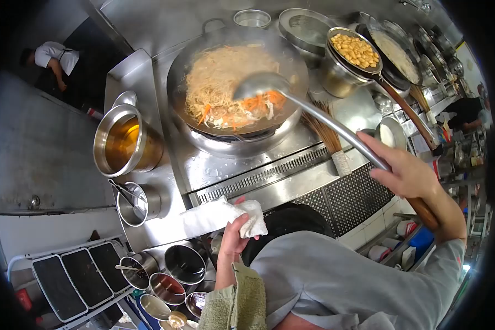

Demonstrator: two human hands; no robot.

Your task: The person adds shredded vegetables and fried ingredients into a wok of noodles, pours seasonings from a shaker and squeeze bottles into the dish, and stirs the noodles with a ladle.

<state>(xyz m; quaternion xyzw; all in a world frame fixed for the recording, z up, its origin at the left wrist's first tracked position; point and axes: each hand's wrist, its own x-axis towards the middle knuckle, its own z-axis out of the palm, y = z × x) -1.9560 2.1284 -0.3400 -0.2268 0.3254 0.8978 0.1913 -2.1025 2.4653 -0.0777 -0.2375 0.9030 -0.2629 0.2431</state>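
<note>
My right hand is closed around the handle of a long metal ladle with a wooden end. The ladle's bowl hangs over the large dark wok, its underside partly hiding the food. Thin pale noodles fill the wok, with shredded carrot and whitish strips at the near side. Steam rises from them. My left hand grips a folded white cloth in front of the stove, apart from the wok. A green towel lies over my left forearm.
A pot of amber liquid and a smaller metal pot stand left. A bamboo brush lies right of the wok, below a strainer of golden pieces. Sauce containers sit lower left. Another person stands in the background.
</note>
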